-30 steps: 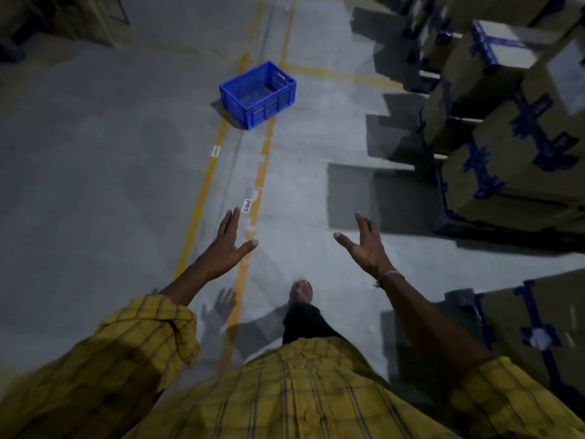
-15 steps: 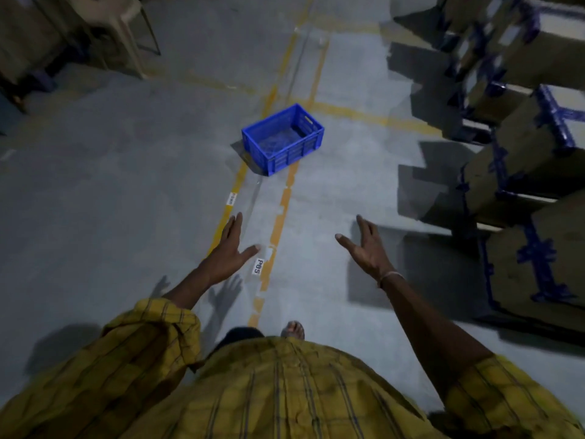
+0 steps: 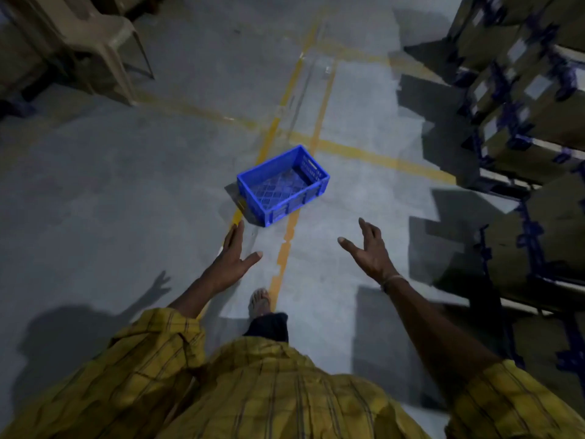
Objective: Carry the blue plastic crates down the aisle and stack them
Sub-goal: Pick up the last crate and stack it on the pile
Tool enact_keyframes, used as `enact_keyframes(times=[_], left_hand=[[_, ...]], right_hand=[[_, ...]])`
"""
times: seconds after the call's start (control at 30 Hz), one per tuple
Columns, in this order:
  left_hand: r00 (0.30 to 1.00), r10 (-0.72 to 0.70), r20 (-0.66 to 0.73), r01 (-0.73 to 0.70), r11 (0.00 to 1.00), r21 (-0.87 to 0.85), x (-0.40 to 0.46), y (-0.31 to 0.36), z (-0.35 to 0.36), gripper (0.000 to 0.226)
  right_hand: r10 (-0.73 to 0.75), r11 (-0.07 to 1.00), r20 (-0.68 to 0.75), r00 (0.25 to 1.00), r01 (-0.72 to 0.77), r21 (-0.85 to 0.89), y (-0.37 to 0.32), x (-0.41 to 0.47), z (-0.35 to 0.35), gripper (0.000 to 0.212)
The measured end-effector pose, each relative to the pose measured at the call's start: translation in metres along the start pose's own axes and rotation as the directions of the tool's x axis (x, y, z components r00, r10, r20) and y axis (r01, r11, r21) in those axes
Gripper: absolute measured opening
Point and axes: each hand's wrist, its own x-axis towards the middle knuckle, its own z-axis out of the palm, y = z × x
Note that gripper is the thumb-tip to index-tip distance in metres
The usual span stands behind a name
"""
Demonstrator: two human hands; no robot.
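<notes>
one blue plastic crate (image 3: 282, 185) on the floor (image 3: 126, 191), empty, open side up, set askew across two yellow floor lines (image 3: 319, 122) that run toward 12 o'clock; a third yellow line crosses them just behind it. two hands out in front, neither touching the crate. left hand (image 3: 229, 259) at 7 o'clock of the crate, fingers straight and together, thumb spread, holding nothing. right hand (image 3: 370, 251) at 4 o'clock of the crate, fingers loosely spread and slightly curled, also empty; a thin band sits on that wrist. one sandalled foot (image 3: 260, 301) shows between the arms, on the floor beside a yellow line. grey concrete floor, dim light, hard shadows. stacked cardboard boxes (image 3: 538, 128) with blue strapping along 2 to 4 o'clock. one beige plastic chair (image 3: 95, 36) at 10 o'clock. yellow checked shirt (image 3: 253, 391) fills the bottom.
</notes>
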Motion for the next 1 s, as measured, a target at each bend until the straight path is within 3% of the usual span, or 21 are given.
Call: enact_keyframes(times=[0.13,0.3,0.47,0.77,1.0], left_hand=[[0.999,-0.050,0.021,0.051,0.999,-0.012,0.095,0.017,-0.041,0.117],[0.998,-0.023,0.052,0.020,0.999,0.046,0.196,0.049,-0.080,0.099],[0.997,-0.054,0.054,0.051,0.998,0.048,0.284,0.066,-0.095,0.098],[0.989,-0.122,-0.082,0.126,0.991,0.041,0.450,0.058,-0.079,0.095],[0.967,-0.209,-0.148,0.209,0.978,-0.013,0.580,0.009,-0.062,0.107]], right_hand=[[0.003,1.000,0.009,1.000,-0.003,-0.024,-0.039,0.094,-0.004,0.089],[-0.018,0.999,0.025,1.000,0.019,-0.031,-0.081,0.203,-0.015,0.090],[-0.036,0.997,0.064,0.997,0.040,-0.071,-0.099,0.312,-0.026,0.091],[-0.088,0.981,0.195,0.977,0.118,-0.151,-0.087,0.542,-0.038,0.093],[-0.086,0.969,0.326,0.941,0.156,-0.192,-0.051,0.705,0.003,0.108]])
